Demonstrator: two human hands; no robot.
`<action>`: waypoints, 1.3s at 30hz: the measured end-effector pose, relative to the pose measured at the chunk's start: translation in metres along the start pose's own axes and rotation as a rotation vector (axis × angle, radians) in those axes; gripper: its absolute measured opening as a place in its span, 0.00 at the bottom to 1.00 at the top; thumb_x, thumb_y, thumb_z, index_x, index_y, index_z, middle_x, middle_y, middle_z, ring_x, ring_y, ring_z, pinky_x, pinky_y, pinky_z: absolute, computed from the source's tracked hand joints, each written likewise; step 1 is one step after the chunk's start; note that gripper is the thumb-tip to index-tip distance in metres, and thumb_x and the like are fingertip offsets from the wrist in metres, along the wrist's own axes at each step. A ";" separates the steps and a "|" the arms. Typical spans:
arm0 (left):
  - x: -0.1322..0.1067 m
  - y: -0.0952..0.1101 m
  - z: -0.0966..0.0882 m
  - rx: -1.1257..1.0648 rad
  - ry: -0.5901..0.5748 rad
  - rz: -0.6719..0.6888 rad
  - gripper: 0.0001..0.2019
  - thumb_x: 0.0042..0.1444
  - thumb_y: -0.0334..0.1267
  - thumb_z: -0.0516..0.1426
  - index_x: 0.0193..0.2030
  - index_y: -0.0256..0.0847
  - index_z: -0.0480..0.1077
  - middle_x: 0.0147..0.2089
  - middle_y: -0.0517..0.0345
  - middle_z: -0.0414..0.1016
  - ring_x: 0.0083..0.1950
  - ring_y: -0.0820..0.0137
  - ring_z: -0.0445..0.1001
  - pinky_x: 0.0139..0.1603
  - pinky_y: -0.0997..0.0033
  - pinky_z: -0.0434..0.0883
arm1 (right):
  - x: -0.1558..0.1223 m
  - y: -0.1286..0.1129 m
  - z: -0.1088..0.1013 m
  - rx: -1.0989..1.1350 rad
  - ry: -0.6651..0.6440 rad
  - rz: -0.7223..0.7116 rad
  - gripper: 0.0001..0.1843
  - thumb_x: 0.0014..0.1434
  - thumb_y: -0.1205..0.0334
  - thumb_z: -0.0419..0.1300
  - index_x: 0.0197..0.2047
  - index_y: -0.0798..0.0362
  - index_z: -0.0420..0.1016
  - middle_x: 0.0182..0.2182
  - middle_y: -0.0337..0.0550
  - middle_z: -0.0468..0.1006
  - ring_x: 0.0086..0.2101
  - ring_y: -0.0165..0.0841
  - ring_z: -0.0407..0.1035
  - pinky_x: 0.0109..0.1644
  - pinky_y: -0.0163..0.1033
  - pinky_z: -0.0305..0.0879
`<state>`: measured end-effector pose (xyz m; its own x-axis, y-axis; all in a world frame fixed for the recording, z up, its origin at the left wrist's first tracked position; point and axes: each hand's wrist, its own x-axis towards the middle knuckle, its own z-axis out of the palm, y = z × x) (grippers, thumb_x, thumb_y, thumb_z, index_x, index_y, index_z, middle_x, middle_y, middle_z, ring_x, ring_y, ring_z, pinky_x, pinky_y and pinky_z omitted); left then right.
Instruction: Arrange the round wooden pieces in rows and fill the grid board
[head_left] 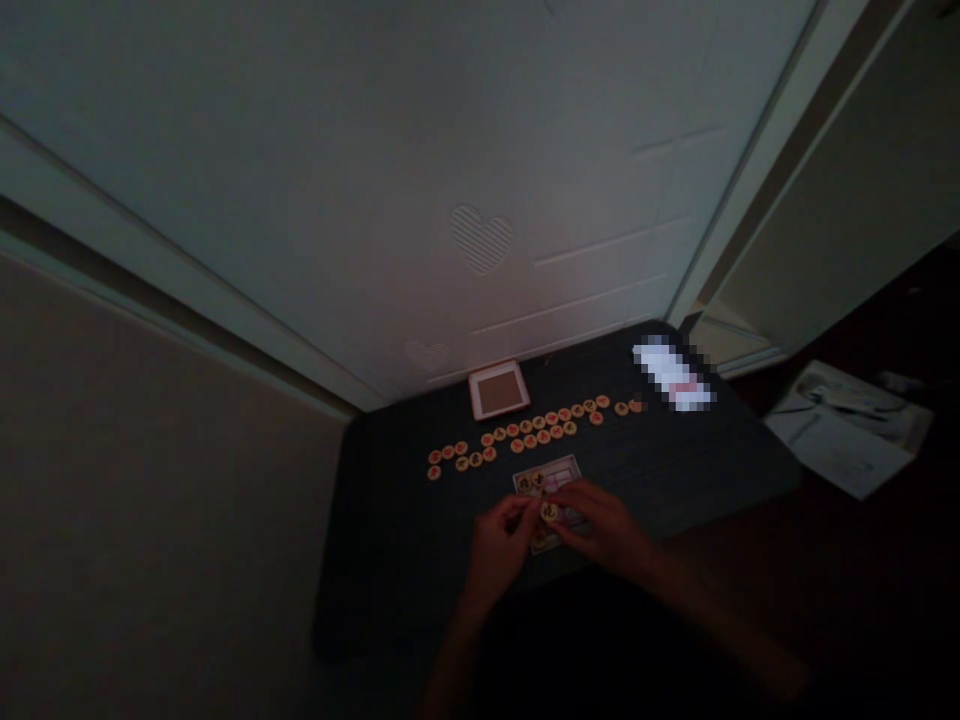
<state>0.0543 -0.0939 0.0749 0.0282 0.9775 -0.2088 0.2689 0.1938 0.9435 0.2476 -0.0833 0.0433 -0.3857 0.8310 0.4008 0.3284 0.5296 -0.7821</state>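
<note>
A small dark table (397, 560) stands against a pale wall. Near its front lies a small game board (559, 474) with a few round wooden pieces on it. My left hand (499, 545) and my right hand (604, 525) meet over the board's near half, fingers curled. Between their fingertips sits one round wooden piece (550, 511); both hands seem to pinch it. A long row of several round pieces (525, 432) with red or dark marks runs across the table behind the board.
A square pinkish box lid (499, 391) lies at the table's back edge. A white blurred item (673, 373) rests at the back right corner. A white carton (847, 425) sits on the dark floor to the right. The room is dim.
</note>
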 end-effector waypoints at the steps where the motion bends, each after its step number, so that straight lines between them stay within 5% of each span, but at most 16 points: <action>1: 0.000 -0.001 0.000 -0.002 0.001 0.000 0.12 0.59 0.48 0.60 0.37 0.42 0.78 0.34 0.57 0.84 0.35 0.64 0.82 0.37 0.70 0.78 | 0.000 0.001 0.000 -0.001 -0.007 0.003 0.19 0.63 0.60 0.63 0.58 0.45 0.73 0.48 0.45 0.79 0.49 0.37 0.75 0.54 0.44 0.74; 16: 0.005 -0.021 -0.024 0.164 0.168 0.014 0.17 0.61 0.51 0.58 0.43 0.40 0.77 0.35 0.54 0.83 0.34 0.65 0.82 0.38 0.67 0.78 | -0.002 0.020 -0.021 -0.147 0.122 0.133 0.20 0.62 0.65 0.59 0.57 0.47 0.73 0.45 0.47 0.77 0.46 0.40 0.73 0.51 0.47 0.74; 39: 0.000 -0.043 -0.012 0.554 0.123 0.175 0.11 0.65 0.46 0.55 0.45 0.46 0.76 0.34 0.60 0.83 0.35 0.70 0.82 0.35 0.75 0.73 | 0.002 0.008 -0.004 -0.277 -0.213 0.079 0.16 0.61 0.65 0.63 0.53 0.48 0.75 0.48 0.47 0.79 0.50 0.43 0.70 0.57 0.51 0.61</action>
<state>0.0311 -0.1011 0.0371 0.0140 0.9999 0.0001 0.7339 -0.0104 0.6791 0.2525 -0.0768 0.0399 -0.5113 0.8326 0.2131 0.5744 0.5155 -0.6359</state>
